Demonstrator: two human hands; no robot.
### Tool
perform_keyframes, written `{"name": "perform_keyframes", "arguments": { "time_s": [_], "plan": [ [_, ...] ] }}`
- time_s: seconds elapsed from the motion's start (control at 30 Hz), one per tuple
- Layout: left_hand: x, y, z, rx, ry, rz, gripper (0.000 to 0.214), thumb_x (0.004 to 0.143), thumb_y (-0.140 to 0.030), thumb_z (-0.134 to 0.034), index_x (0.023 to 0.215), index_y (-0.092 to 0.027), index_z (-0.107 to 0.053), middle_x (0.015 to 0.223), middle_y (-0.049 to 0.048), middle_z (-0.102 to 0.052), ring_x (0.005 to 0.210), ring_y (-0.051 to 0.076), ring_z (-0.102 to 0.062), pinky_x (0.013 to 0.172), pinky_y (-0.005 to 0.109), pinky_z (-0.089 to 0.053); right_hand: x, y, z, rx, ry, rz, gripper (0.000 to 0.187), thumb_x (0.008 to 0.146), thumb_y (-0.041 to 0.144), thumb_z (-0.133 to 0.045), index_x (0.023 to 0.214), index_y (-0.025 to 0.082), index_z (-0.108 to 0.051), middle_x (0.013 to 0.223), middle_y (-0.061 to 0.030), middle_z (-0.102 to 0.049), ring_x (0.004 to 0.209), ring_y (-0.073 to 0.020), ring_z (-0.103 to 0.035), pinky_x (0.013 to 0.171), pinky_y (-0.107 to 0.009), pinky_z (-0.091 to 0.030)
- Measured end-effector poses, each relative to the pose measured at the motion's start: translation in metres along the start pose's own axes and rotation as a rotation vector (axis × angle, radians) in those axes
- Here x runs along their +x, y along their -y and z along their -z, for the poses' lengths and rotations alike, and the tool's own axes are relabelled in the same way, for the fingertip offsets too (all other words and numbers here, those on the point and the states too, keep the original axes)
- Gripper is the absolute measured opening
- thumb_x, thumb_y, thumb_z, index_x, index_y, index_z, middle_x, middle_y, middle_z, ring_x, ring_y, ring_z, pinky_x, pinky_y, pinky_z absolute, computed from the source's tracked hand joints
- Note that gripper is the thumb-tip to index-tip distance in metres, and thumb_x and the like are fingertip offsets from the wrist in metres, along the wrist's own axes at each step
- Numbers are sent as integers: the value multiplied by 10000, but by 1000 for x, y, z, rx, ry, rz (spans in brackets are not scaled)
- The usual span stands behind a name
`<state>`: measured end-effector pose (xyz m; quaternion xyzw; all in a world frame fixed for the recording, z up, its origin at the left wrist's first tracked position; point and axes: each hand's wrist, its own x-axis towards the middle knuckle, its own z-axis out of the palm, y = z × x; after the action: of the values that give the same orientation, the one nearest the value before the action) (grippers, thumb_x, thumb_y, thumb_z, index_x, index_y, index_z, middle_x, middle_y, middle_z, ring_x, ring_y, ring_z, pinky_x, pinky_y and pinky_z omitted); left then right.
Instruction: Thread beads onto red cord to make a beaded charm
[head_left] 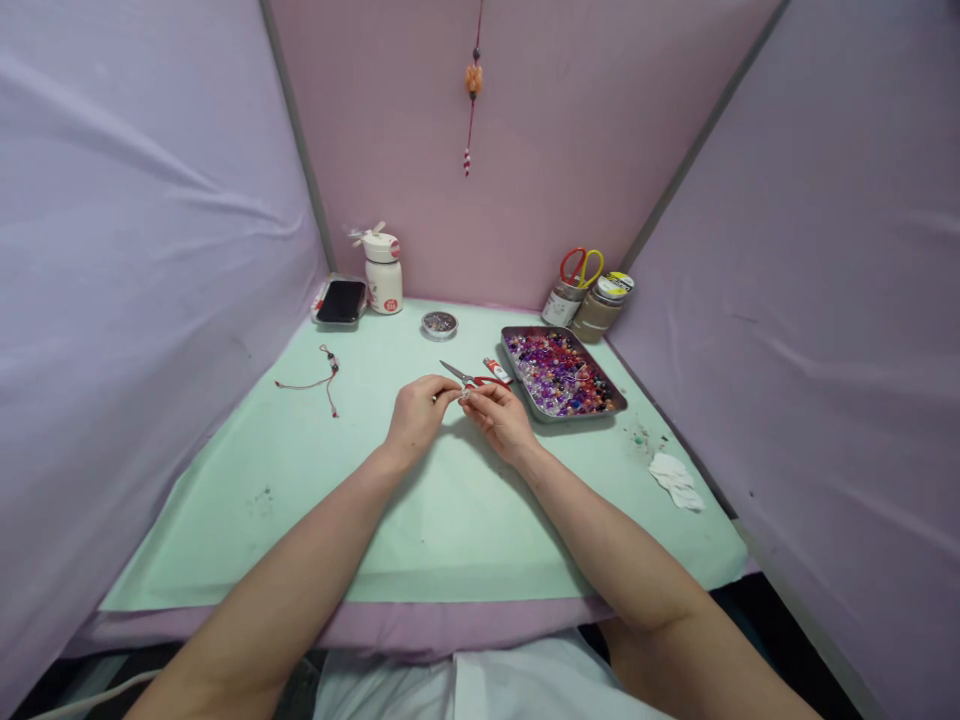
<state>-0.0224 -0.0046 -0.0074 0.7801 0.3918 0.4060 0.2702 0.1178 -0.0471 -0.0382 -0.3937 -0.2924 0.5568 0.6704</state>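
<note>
Over the middle of the table, my left hand and my right hand meet fingertip to fingertip, both closed in a pinch. Between them is a small pale, shiny piece, bead-like but too small to name surely. Just behind the fingertips lie red-handled scissors, blades pointing left. A red and white lighter rests beside them. To the right of my right hand stands a metal tray full of purple, red and clear beads.
A corded bead charm lies at left. Behind are a phone, a white bottle, a small round dish, a cup holding scissors and a jar. Crumpled tissue lies right. A beaded cord hangs above.
</note>
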Motion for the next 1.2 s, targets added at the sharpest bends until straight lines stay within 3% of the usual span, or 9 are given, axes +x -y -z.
{"name": "perform_keyframes", "arguments": {
  "time_s": [0.2,0.5,0.87,1.0,1.2],
  "plan": [
    [1,1,-1,-90,-2,99,140,781,-189,-609,842,-211,-733,866,23,-742,769,160,-652,779,276,-498,-1,0,-1,-23,13,46,224,595,249,-823,734,186,-658,748,12,-687,736,-107,-646,786,-265,-532],
    [-1,3,-2,-30,18,-19,142,820,-248,-595,804,-226,-734,835,23,-732,790,171,-647,776,288,-490,-3,-1,0,-158,-4,139,202,642,306,-787,763,203,-662,808,-8,-694,791,-137,-649,822,-318,-538],
    [-2,1,-3,45,64,-66,167,835,-235,-584,934,-178,-706,890,60,-685,813,170,-619,747,288,-484,-7,5,-5,-273,3,207,205,699,360,-733,749,196,-620,854,-10,-649,785,-127,-606,742,-286,-545],
    [-1,1,-5,-9,89,-45,197,814,-253,-603,978,-190,-691,962,66,-648,802,157,-606,654,260,-501,-8,5,-5,-291,6,217,215,706,376,-720,750,199,-606,859,-12,-632,784,-131,-584,765,-296,-534],
    [-3,3,-9,-166,98,-24,179,824,-293,-577,923,-185,-679,950,69,-676,855,166,-639,719,276,-545,-6,4,0,-426,18,324,148,727,335,-700,723,210,-622,943,-22,-598,929,-156,-560,885,-295,-462]
  ]
}}
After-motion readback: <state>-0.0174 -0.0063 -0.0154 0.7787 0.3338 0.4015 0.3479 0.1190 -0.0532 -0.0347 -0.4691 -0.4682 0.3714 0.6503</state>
